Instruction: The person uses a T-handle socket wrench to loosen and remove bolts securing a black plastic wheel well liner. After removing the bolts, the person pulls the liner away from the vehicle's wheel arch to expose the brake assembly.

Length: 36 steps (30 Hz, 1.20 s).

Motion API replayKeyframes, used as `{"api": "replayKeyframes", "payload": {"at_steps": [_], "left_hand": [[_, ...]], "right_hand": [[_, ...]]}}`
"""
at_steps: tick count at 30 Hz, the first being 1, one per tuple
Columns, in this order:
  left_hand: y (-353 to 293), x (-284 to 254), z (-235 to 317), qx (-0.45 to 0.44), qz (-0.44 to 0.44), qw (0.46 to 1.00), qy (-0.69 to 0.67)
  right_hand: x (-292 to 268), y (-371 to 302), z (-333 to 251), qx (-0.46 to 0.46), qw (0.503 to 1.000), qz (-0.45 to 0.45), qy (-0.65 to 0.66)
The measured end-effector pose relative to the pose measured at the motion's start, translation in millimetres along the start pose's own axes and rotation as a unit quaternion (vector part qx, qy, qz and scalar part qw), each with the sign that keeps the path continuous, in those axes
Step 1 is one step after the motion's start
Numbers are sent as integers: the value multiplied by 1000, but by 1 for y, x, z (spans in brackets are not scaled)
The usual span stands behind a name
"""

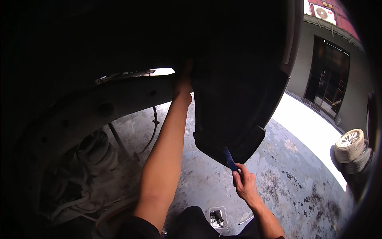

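A black panel (234,103) hangs from the dark underside of a raised vehicle, narrowing to a lower edge. My right hand (245,186) is closed around a flat blue pry tool (229,157), whose blade lies against the panel near that lower edge. My left arm stretches up beside the panel. At its end my left hand (183,85) sits in deep shadow between the panel and a dark curved beam (133,95). Its fingers are mostly hidden, so whether it grips anything does not show.
Dusty suspension parts (93,153) and a hanging cable (155,121) are at the left. On the grey floor near my legs stands a clear plastic tub (217,208) with small parts, beside a thin rod (246,220). Stacked wheels (350,145) stand far right, near a dark glass door (328,75).
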<state>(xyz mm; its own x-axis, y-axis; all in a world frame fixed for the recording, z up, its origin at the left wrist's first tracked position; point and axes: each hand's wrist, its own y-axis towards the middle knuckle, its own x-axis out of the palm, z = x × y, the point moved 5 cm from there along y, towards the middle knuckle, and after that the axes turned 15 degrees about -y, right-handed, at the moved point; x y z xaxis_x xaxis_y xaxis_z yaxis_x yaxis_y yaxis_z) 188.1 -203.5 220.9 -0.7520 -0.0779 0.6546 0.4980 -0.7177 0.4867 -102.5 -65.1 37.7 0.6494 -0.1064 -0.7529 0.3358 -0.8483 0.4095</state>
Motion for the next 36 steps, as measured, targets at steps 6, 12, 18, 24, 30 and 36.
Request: {"api": "replayKeyframes", "payload": {"at_steps": [6, 12, 18, 24, 30, 36], "left_hand": [[-32, 22, 18, 35, 25, 999, 16], [-27, 13, 10, 70, -37, 997, 27], [-31, 21, 8, 99, -122, 984, 84], [-19, 13, 14, 128, -110, 984, 63], [-30, 36, -7, 184, -99, 978, 7], [-17, 28, 5, 163, -104, 981, 4]], "right_hand": [[-70, 12, -72, -121, 985, 127, -8], [-117, 55, -141, -187, 942, 233, -152], [-129, 104, -175, -105, 970, 166, -142], [-147, 155, -226, -209, 849, 139, -465], [-152, 139, -305, -84, 728, 65, -677], [-134, 171, -315, -120, 852, 40, -509]]}}
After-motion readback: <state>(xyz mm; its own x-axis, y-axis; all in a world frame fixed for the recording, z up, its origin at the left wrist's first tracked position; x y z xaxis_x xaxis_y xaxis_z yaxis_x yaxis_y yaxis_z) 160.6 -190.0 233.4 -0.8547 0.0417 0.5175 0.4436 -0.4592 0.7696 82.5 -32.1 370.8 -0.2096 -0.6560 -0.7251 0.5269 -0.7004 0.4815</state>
